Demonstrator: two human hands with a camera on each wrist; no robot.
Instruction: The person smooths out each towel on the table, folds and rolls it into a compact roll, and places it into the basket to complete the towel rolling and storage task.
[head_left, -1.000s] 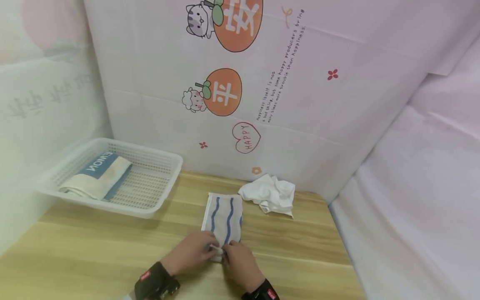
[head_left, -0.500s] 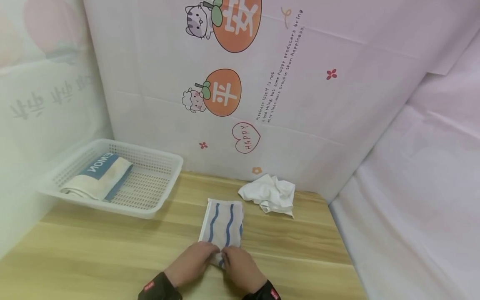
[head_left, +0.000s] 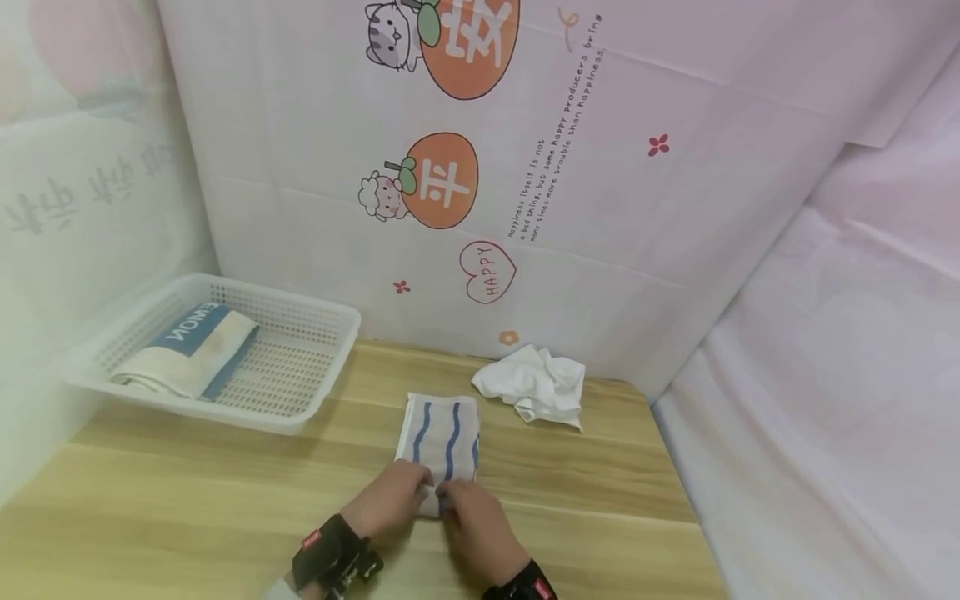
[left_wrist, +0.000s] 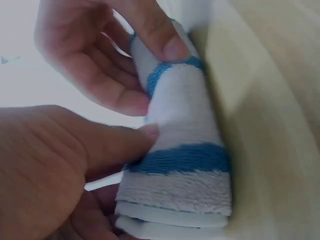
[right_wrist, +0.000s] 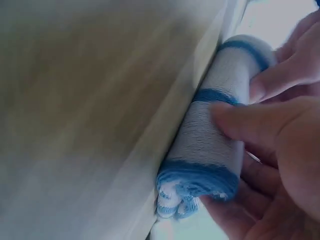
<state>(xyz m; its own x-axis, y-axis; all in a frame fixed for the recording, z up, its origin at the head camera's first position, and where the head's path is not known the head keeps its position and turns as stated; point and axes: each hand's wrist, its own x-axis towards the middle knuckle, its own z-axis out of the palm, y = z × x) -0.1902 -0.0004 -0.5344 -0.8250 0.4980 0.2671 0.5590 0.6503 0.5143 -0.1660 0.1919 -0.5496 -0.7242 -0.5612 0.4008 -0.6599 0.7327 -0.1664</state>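
Note:
A grey-white towel [head_left: 442,433] with wavy blue stripes lies lengthwise on the wooden table in the head view, its near end rolled up. My left hand [head_left: 390,500] grips the left part of that roll, my right hand [head_left: 480,525] the right part. Seen from the left wrist, the thumb [left_wrist: 125,142] lies along the near side of the rolled towel [left_wrist: 187,115], fingers partly hidden beneath. From the right wrist, the thumb [right_wrist: 250,120] presses on the roll [right_wrist: 205,130], and layered blue edging shows at its end. The two hands are close together.
At the back left stands a white plastic basket [head_left: 330,375] holding a folded cream and blue towel [head_left: 191,346]. A crumpled white cloth [head_left: 536,383] lies at the back right of the table [head_left: 585,500]. Printed white sheets [head_left: 585,308] enclose the sides and back.
Both hands drew the towel's near end slightly toward the body, then moved a little forward again. They now hold a roll at that end. Basket and white cloth stay put.

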